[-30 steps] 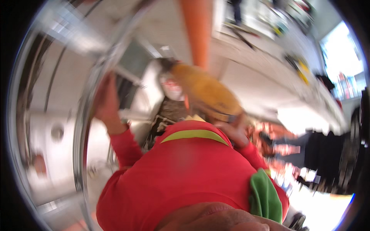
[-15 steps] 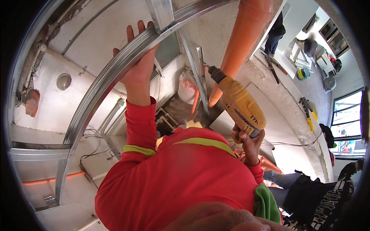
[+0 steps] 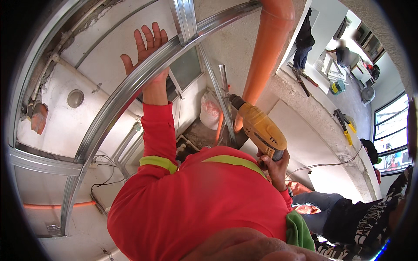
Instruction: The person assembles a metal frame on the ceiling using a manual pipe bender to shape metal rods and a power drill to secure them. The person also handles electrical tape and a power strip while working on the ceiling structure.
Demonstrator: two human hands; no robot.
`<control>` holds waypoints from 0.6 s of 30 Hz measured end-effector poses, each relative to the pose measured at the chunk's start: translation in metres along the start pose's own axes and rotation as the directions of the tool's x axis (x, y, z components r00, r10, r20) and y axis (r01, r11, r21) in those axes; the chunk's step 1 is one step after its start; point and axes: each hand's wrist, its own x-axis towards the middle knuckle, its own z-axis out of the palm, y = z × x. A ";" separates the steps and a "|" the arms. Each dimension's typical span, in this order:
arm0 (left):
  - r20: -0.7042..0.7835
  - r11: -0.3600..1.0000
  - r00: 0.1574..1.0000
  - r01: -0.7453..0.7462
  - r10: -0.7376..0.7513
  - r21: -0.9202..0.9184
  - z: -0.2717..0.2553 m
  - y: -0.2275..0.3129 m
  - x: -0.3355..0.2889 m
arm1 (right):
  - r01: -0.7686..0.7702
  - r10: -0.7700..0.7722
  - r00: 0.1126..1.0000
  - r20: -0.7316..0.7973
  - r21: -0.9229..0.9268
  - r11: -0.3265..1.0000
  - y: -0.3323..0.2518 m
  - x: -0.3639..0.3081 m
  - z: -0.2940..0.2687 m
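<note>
My left hand [image 3: 149, 48] is raised beside a long silver metal stud [image 3: 112, 106], which looks bent through the lens. Its fingers are spread above the stud, whose edge hides part of the palm; whether they touch, I cannot tell. A shorter metal stud [image 3: 184, 19] meets the long one just right of my fingers. Closed around the grip of a yellow power drill [image 3: 262, 129], my right hand [image 3: 276, 167] holds it in front of my chest. The drill's nose points up and left, toward the orange pipe; no bit can be made out.
A thick orange pipe [image 3: 266, 52] stands behind the drill. Another metal crosspiece [image 3: 45, 163] joins the frame at left. On the ledge at right lie yellow-handled cutters [image 3: 345, 126] and long-handled cutters [image 3: 301, 81]. A person in dark clothes [image 3: 348, 213] is close at lower right.
My left hand has come off the stud's edge, its fingers now more upright and spread. The drill has shifted left and slightly lower in the picture. The whole view has moved a little.
</note>
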 end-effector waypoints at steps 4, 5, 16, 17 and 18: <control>-0.103 0.999 0.994 -0.026 0.031 0.046 -0.002 0.000 -0.010 | -0.032 0.033 0.999 0.013 -0.019 0.999 -0.002 0.002 0.000; -0.128 0.992 0.989 -0.060 0.075 0.115 -0.001 -0.002 -0.014 | -0.032 0.032 0.999 0.015 -0.006 0.999 -0.002 0.001 0.000; -0.100 0.999 0.994 -0.044 0.041 -0.022 0.007 -0.006 -0.023 | 0.004 -0.003 0.998 0.058 -0.015 1.000 0.010 -0.006 -0.005; -0.127 0.998 0.990 -0.059 0.060 0.011 0.006 -0.006 -0.024 | -0.004 0.005 0.997 0.072 -0.021 1.000 0.012 -0.004 -0.005; -0.091 0.999 0.995 -0.033 0.036 0.025 0.006 -0.005 -0.025 | -0.018 0.020 0.996 0.088 -0.026 0.999 0.012 -0.004 -0.005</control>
